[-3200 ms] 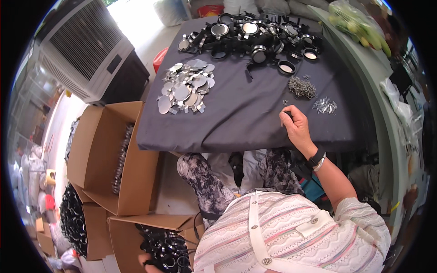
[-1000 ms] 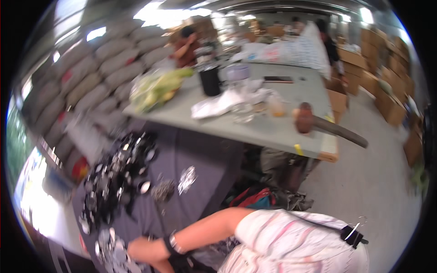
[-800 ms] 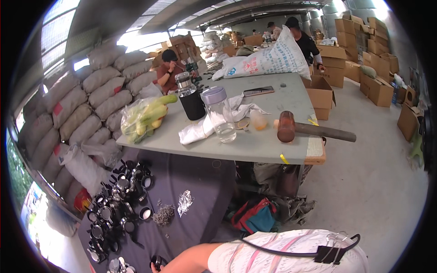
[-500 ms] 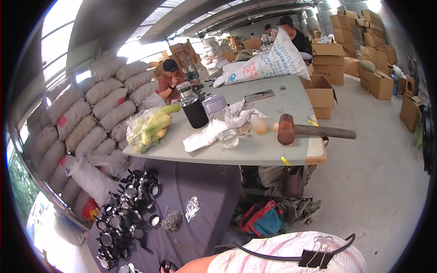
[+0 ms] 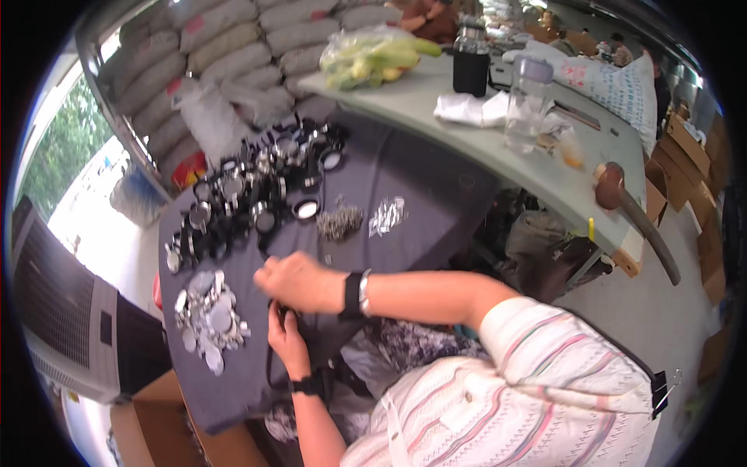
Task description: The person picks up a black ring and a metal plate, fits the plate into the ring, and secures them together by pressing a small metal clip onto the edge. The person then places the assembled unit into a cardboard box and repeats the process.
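Silver discs [image 5: 220, 317] lie near the left hand [image 5: 288, 340] and right hand [image 5: 302, 282]; either grip's state I cannot tell

Before you, the tablecloth [image 5: 389, 167] is matt cloth; the flat discs [image 5: 216, 315] look like smooth metal, satin to glossy. You have ring-shaped pieces [image 5: 257, 183] mixing dark plastic with polished metal. The slim pins [image 5: 387, 218] shine; the small fittings [image 5: 340, 223] look duller. The mallet [image 5: 611, 185] looks wooden, your striped top [image 5: 560, 358] textured knit.
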`<state>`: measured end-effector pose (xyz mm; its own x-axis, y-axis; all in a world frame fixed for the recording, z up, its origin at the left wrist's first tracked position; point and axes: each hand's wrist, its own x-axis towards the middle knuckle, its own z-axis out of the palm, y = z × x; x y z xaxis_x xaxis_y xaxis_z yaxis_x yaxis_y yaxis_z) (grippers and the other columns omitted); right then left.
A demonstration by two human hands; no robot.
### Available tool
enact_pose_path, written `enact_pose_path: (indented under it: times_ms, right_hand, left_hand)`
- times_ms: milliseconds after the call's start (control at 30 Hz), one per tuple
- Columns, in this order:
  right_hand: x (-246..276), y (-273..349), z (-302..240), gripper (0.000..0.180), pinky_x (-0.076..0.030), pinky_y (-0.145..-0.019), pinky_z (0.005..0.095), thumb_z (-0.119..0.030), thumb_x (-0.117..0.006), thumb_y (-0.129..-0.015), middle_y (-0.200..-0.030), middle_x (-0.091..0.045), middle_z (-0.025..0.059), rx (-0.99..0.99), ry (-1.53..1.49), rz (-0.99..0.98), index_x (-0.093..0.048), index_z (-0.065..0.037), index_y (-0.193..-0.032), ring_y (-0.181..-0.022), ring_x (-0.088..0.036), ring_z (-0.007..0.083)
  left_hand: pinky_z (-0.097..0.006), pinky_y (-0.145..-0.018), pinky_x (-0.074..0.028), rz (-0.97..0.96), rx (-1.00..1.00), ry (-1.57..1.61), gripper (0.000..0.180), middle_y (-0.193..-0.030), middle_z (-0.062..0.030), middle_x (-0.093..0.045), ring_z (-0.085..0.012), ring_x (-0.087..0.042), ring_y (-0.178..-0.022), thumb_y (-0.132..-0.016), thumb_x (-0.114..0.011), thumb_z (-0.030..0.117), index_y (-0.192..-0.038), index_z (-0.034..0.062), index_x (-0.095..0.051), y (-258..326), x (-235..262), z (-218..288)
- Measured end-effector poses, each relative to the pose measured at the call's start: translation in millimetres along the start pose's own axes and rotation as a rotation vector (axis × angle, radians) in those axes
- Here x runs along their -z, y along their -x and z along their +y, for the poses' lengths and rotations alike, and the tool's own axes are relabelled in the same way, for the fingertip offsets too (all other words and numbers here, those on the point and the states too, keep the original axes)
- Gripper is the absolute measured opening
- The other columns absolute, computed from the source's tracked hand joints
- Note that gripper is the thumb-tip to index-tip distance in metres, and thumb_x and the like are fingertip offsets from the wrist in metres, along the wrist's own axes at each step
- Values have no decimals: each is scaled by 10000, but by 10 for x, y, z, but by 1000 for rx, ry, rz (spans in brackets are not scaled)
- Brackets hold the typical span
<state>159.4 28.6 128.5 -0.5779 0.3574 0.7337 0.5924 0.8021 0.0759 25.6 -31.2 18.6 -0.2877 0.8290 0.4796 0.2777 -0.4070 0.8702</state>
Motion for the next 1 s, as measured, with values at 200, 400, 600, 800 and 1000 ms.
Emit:
enact_pose_path:
  times_ms: [200,400,600,800,1000]
  right_hand:
    - [166,859,188,69,-524,-556,345,-118,-553,-765,-761,-574,116,40,-22,-393,-554,-50,-767,-658,-643,260]
    - [35,1064,304,158,-495,-548,361,-110,-652,-743,-800,-524,96,66,-306,-335,-560,-63,-863,-662,-607,254]
    - [83,873,309,124,-485,-542,342,-97,-650,-724,-751,-517,71,39,-290,-97,-545,-61,-778,-651,-597,250]
    - [-191,403,270,72,-494,-610,336,-79,-638,-721,-790,-593,53,-57,-317,162,-601,-52,-777,-763,-599,235]
    - [-468,362,69,147,-535,-657,317,-16,-660,-688,-855,-652,65,-6,-401,16,-624,-31,-829,-796,-639,242]
  left_hand:
    - [-188,-676,-383,-17,197,231,420,-987,-24,-575,-55,-496,-770,-869,-550,24,-1281,-24,-487,-4,-26,150]
    - [-174,-663,-389,-21,265,282,459,-938,-7,-563,-39,-494,-753,-856,-563,-2,-1301,-38,-457,5,-14,189]
    - [-183,-758,-436,-57,341,366,569,-973,-43,-590,-68,-532,-815,-840,-554,-53,-1370,-61,-347,-23,7,261]
    - [-166,-660,-413,-62,293,297,686,-830,-6,-557,-43,-476,-697,-820,-596,-34,-1424,-16,-271,-4,14,259]
    - [-158,-582,-376,-43,267,191,724,-747,23,-522,-29,-416,-617,-799,-626,-13,-1430,3,-270,-2,14,208]
